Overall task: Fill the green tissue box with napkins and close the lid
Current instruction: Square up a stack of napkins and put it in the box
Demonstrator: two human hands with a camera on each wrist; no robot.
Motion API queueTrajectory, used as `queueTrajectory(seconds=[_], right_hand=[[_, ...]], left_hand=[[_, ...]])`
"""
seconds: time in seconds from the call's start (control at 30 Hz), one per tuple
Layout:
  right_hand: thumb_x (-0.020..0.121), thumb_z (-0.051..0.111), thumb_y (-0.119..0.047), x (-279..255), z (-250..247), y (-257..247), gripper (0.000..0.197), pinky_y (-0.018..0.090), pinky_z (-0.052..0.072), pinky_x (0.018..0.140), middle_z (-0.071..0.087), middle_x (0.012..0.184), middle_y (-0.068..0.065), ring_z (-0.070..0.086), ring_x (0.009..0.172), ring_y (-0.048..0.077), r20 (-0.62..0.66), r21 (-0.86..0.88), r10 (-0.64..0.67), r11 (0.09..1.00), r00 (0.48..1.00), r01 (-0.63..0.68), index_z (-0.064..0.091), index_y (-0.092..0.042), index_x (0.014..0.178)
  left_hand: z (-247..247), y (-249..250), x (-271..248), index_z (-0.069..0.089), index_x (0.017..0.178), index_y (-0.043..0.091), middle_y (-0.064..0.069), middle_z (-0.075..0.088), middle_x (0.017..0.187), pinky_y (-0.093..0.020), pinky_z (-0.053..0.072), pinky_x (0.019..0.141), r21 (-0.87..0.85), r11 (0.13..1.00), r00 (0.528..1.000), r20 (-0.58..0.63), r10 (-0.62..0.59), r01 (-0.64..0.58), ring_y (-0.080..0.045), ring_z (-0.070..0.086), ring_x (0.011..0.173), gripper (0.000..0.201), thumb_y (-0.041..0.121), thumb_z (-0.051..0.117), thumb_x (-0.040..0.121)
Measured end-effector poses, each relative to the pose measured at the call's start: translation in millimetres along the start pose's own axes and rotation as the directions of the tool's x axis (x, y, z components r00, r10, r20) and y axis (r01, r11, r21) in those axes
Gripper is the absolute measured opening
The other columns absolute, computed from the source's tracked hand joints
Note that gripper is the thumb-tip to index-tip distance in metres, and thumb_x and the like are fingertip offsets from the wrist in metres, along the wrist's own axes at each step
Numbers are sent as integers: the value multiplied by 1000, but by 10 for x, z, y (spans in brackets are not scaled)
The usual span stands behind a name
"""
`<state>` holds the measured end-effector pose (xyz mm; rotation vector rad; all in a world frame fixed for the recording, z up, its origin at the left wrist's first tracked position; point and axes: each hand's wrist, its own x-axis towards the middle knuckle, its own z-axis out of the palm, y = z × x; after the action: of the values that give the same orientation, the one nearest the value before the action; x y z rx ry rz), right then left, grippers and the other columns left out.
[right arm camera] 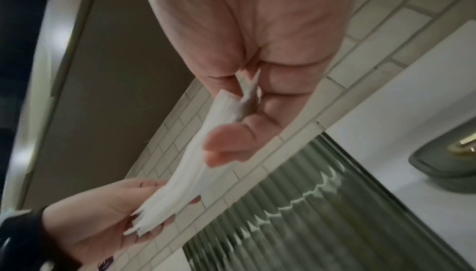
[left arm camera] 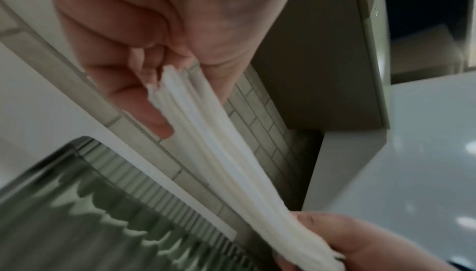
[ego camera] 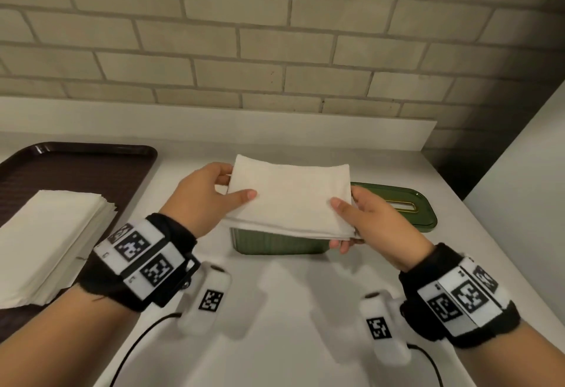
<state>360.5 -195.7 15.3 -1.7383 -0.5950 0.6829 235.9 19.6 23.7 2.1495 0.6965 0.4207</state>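
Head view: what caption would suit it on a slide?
Both hands hold a napkin stack above the open green tissue box.

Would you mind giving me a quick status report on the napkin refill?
Left hand and right hand each pinch an end of the napkin stack. Stack held above open green tissue box. Lid off, lying behind the box.

Setting: looks like a cafeteria or food-service station, possibly a break-room counter. Evidence: dark brown cafeteria-style serving tray (ego camera: pixel 91 157) at left on a plain white surface (ego camera: pixel 275 310), a thick stack of white paper napkins (ego camera: pixel 52 240) lying on it. Back wall (ego camera: pixel 275 35) of pale beige brick-pattern tile with a low white upstand at its foot. A white panel (ego camera: pixel 519 172) bounds the surface on the right. Dim indoor lighting.
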Motion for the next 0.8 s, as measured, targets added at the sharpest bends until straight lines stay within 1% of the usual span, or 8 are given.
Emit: queueTrajectory(seconds=[0.07,0.17,0.3,0.4,0.5,0.6,0.7,0.8], right_hand=[[101,40,-20,73,-8,-14,26,24,49,43,65,78,15,62,50,19,17,29,57,998,998,-57,50,-3,117],[101,39,-20,184,-16,-14,27,24,46,37,65,79,16,62,47,21,-14,12,107,994,994,-107,49,-1,118],[99,45,-21,334,-55,-37,24,25,43,38,67,78,13,62,51,22,-91,-214,61,974,994,-79,53,-6,116],[97,48,-24,453,-86,-63,23,24,38,40,62,70,3,55,44,13,-112,-380,6,924,994,-49,58,-10,112],[95,51,-25,551,-100,-103,25,19,40,38,61,79,3,53,49,14,-130,-444,-19,895,991,-41,61,-9,112],[94,54,-27,608,-93,-112,27,18,44,43,64,88,8,55,54,13,-105,-578,-43,816,994,-26,65,-8,110],[90,58,-29,624,-57,-79,25,17,39,49,54,70,-3,51,58,9,-83,-737,-97,676,992,4,66,-9,103],[86,62,-33,576,-13,-115,32,26,44,61,59,80,3,60,80,23,-112,-858,-132,513,985,-28,59,-7,105]], left_hand=[[47,20,67,52,128,20,10,58,118,-20,37,87,81,997,1000,-17,5,-3,-13,56,105,55,38,71,79],[115,22,138,48,134,16,3,55,131,-16,29,90,181,984,1000,-2,-8,8,-14,49,121,61,37,69,81],[145,29,196,51,132,17,1,55,133,-16,30,91,245,970,1000,18,-8,3,-15,49,122,54,33,68,83],[144,58,224,53,130,17,2,55,132,-17,32,95,267,964,1000,19,-2,-3,-16,50,120,49,29,67,84],[152,68,251,55,128,16,2,55,132,-20,33,98,282,960,1000,25,-8,0,-17,51,119,46,28,66,85],[167,54,267,55,128,16,1,55,132,-22,35,98,294,956,999,37,-30,18,-18,51,118,46,26,67,84],[177,46,278,56,127,16,-1,55,132,-23,36,98,326,945,999,32,-33,21,-19,50,119,47,26,68,83],[168,75,284,54,130,17,-5,57,127,-26,38,96,395,919,999,45,-25,5,-21,52,117,53,27,70,80]])
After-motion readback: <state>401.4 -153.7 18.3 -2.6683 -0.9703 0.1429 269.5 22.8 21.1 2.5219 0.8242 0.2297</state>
